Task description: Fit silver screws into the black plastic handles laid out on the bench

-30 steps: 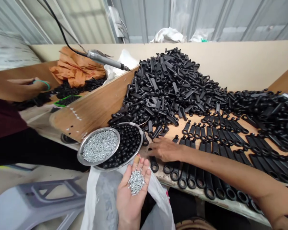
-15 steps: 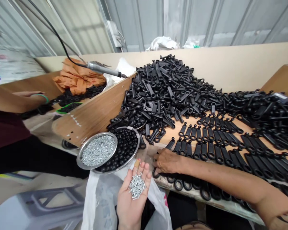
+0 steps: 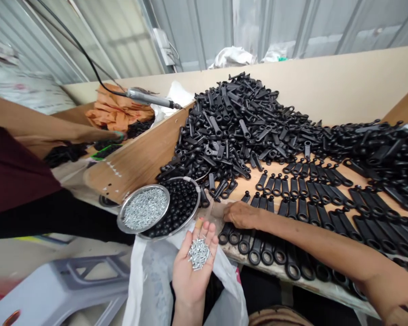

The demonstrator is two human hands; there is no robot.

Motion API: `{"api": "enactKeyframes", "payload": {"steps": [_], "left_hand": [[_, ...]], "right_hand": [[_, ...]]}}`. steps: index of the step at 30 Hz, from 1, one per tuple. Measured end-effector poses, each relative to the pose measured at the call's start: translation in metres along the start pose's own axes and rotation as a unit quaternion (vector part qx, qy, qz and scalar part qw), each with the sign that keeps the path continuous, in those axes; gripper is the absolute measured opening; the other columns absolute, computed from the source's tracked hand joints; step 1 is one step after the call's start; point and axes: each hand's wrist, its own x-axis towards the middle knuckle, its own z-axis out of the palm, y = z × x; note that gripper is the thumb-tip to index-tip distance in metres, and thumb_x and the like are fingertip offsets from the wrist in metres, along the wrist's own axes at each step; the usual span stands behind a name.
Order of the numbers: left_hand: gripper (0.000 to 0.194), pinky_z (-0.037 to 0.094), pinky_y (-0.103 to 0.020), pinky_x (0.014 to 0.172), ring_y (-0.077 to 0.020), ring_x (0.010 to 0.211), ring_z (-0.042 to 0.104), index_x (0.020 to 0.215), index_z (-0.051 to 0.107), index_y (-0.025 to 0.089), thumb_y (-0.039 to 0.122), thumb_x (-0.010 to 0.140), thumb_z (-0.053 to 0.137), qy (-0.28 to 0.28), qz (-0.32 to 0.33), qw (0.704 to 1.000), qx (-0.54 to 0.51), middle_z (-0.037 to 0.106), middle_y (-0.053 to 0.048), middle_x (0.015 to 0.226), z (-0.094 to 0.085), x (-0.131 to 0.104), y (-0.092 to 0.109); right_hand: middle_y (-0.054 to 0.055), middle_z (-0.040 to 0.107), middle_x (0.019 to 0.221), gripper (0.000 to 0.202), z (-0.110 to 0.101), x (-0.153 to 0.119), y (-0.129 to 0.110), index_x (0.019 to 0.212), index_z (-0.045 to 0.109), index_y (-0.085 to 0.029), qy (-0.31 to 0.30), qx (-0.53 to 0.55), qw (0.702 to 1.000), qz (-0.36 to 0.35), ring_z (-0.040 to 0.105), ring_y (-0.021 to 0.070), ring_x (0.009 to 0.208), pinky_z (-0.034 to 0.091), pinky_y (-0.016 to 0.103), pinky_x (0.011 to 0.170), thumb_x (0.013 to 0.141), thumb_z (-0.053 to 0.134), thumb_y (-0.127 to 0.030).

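Palm up and slightly cupped, my left hand (image 3: 192,276) holds a small heap of silver screws (image 3: 199,254); a tan wrap covers one fingertip. A metal bowl of similar screws (image 3: 146,208) overlaps a larger bowl of round black pieces (image 3: 178,203), both just beyond that hand. My right hand (image 3: 243,214), back up with fingers curled, rests at the left end of the rows of black ring-ended parts (image 3: 255,246). Its fingertips are hidden, so anything between them cannot be made out.
Behind lies a large pile of black parts (image 3: 234,117). A powered screwdriver (image 3: 153,98) hangs above the wooden divider (image 3: 139,158). On the left, another person's arm (image 3: 54,124) reaches toward black parts near orange cloth (image 3: 117,111). A grey stool (image 3: 61,285) stands lower left.
My right hand has lifted slightly off the front row, showing more ring ends beneath it. My left hand still holds the screws. The other person's arm has reached farther right. The view has shifted slightly.
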Motion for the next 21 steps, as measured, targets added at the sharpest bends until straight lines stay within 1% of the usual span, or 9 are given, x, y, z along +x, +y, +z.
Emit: {"api": "enactKeyframes", "payload": {"steps": [3, 7, 10, 13, 14, 16, 18, 20, 21], "left_hand": [[0.051, 0.036, -0.030, 0.095, -0.0162, 0.111, 0.047, 0.114, 0.052, 0.014, 0.035, 0.089, 0.013, 0.021, 0.013, 1.000, -0.002, 0.057, -0.007, 0.115, -0.001, -0.001, 0.002], [0.051, 0.034, -0.030, 0.097, -0.0158, 0.114, 0.044, 0.114, 0.052, 0.014, 0.036, 0.089, 0.014, 0.008, 0.002, 1.000, -0.011, 0.055, -0.008, 0.118, -0.005, 0.000, 0.004], [0.050, 0.029, -0.032, 0.100, -0.0159, 0.118, 0.040, 0.116, 0.050, 0.015, 0.038, 0.088, 0.015, 0.016, -0.005, 1.000, -0.006, 0.051, -0.008, 0.122, -0.010, 0.004, -0.004], [0.047, 0.029, -0.035, 0.100, -0.0171, 0.118, 0.040, 0.113, 0.053, 0.017, 0.038, 0.088, 0.019, 0.062, -0.033, 0.997, 0.014, 0.052, -0.007, 0.122, -0.012, 0.006, -0.028], [0.046, 0.031, -0.036, 0.099, -0.0178, 0.116, 0.042, 0.111, 0.055, 0.018, 0.037, 0.088, 0.020, 0.081, -0.049, 0.995, 0.019, 0.054, -0.007, 0.120, -0.012, 0.007, -0.038], [0.042, 0.034, -0.036, 0.095, -0.0180, 0.111, 0.048, 0.106, 0.058, 0.018, 0.035, 0.088, 0.024, 0.118, -0.093, 0.989, 0.016, 0.059, -0.007, 0.114, -0.009, 0.010, -0.062], [0.037, 0.040, -0.029, 0.087, -0.0130, 0.097, 0.056, 0.100, 0.061, 0.018, 0.029, 0.088, 0.028, 0.145, -0.148, 0.978, -0.015, 0.066, -0.005, 0.100, -0.004, 0.013, -0.084], [0.035, 0.043, -0.023, 0.078, -0.0100, 0.082, 0.060, 0.091, 0.063, 0.015, 0.026, 0.087, 0.031, 0.165, -0.218, 0.961, -0.045, 0.068, -0.004, 0.086, 0.002, 0.018, -0.104], [0.035, 0.043, -0.023, 0.075, -0.0103, 0.078, 0.061, 0.087, 0.064, 0.013, 0.026, 0.087, 0.032, 0.176, -0.252, 0.950, -0.050, 0.068, -0.004, 0.082, 0.005, 0.021, -0.113]], "right_hand": [[0.007, 0.061, 0.076, 0.022, 0.003, 0.003, 0.001, 0.075, 0.062, -0.011, -0.003, 0.000, 1.000, -0.008, 0.051, 0.0149, 0.076, 0.037, 0.025, 0.067, 0.077, 0.040, -0.008], [0.007, 0.060, 0.075, 0.021, 0.002, 0.003, -0.002, 0.071, 0.061, -0.012, 0.001, -0.016, 1.000, -0.014, 0.049, 0.0160, 0.075, 0.037, 0.026, 0.068, 0.076, 0.041, -0.010], [0.006, 0.059, 0.077, 0.019, -0.012, -0.012, -0.006, 0.073, 0.060, -0.014, 0.048, -0.016, 0.999, 0.002, 0.048, 0.0163, 0.075, 0.037, 0.028, 0.070, 0.078, 0.042, -0.013], [0.007, 0.058, 0.081, 0.022, -0.034, -0.048, -0.022, 0.080, 0.060, -0.015, 0.154, 0.025, 0.985, 0.074, 0.049, 0.0158, 0.078, 0.038, 0.029, 0.075, 0.083, 0.038, -0.016], [0.007, 0.058, 0.086, 0.024, -0.041, -0.063, -0.030, 0.085, 0.059, -0.016, 0.191, 0.046, 0.975, 0.101, 0.049, 0.0159, 0.083, 0.038, 0.029, 0.077, 0.085, 0.036, -0.017], [0.008, 0.056, 0.098, 0.024, -0.050, -0.096, -0.052, 0.093, 0.059, -0.018, 0.238, 0.087, 0.958, 0.135, 0.048, 0.0166, 0.092, 0.037, 0.030, 0.083, 0.087, 0.036, -0.022], [0.006, 0.054, 0.106, 0.023, -0.051, -0.125, -0.078, 0.098, 0.057, -0.023, 0.227, 0.115, 0.954, 0.159, 0.046, 0.0170, 0.100, 0.034, 0.033, 0.090, 0.087, 0.037, -0.026], [0.003, 0.052, 0.111, 0.022, -0.047, -0.146, -0.102, 0.098, 0.057, -0.026, 0.190, 0.126, 0.956, 0.183, 0.042, 0.0179, 0.106, 0.031, 0.033, 0.095, 0.086, 0.040, -0.032], [0.003, 0.051, 0.113, 0.021, -0.044, -0.153, -0.111, 0.096, 0.057, -0.026, 0.171, 0.124, 0.957, 0.198, 0.040, 0.0188, 0.108, 0.030, 0.034, 0.096, 0.086, 0.041, -0.034]]}}
